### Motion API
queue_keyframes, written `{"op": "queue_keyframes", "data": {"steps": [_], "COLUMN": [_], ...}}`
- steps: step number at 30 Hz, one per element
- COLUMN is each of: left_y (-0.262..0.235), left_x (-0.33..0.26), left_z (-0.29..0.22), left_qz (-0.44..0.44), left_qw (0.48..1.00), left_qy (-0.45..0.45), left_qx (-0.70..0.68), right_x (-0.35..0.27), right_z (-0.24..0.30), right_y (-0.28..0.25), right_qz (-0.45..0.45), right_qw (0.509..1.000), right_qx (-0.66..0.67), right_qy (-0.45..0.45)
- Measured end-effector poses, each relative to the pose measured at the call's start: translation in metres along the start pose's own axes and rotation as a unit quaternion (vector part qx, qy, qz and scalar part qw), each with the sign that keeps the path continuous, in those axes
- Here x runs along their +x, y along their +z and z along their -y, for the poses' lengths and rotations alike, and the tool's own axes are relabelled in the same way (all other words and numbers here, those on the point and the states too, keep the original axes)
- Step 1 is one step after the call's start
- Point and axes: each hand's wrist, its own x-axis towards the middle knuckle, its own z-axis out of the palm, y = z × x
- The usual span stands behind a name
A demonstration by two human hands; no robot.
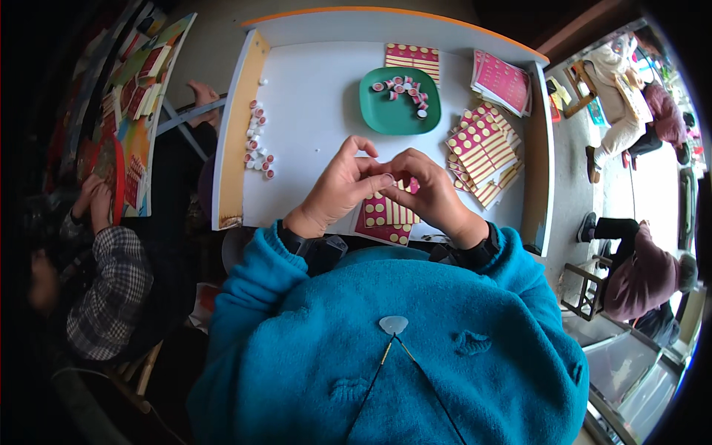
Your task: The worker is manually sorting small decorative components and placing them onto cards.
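Observation:
My left hand (337, 185) and my right hand (435, 194) meet in front of my chest, over the near part of the white tabletop. Their fingertips pinch together around what looks like a small white cap (391, 179), mostly hidden by the fingers. Just below the hands lies a red sticker sheet (386, 213) with cream dots and stripes. Beyond them, a green plate (371, 119) holds several small white caps (408, 87) with red tops. Similar loose caps (257, 141) are scattered along the table's left side.
Raised boards edge the table, with an orange rim (371, 9) at the far side. Piles of sticker sheets (482, 152) lie right, a pink stack (503, 81) behind them, another sheet (419, 55) beyond the plate. A person in a checked sleeve (111, 285) sits left; others sit right.

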Motion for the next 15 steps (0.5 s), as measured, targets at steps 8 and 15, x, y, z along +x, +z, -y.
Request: {"op": "queue_keyframes", "data": {"steps": [8, 15], "left_y": [-0.046, -0.107], "left_x": [-0.018, -0.036], "left_z": [0.005, 0.001], "left_qz": [-0.193, -0.339], "left_qw": [0.857, 0.588], "left_qy": [0.141, 0.066], "left_qx": [0.456, 0.732], "right_x": [0.042, 0.049], "right_z": [-0.016, -0.023], "right_y": [-0.026, -0.013], "right_qz": [-0.039, -0.127], "right_qw": [0.992, 0.936], "right_qx": [-0.098, -0.312], "right_qy": [0.073, -0.097]}}
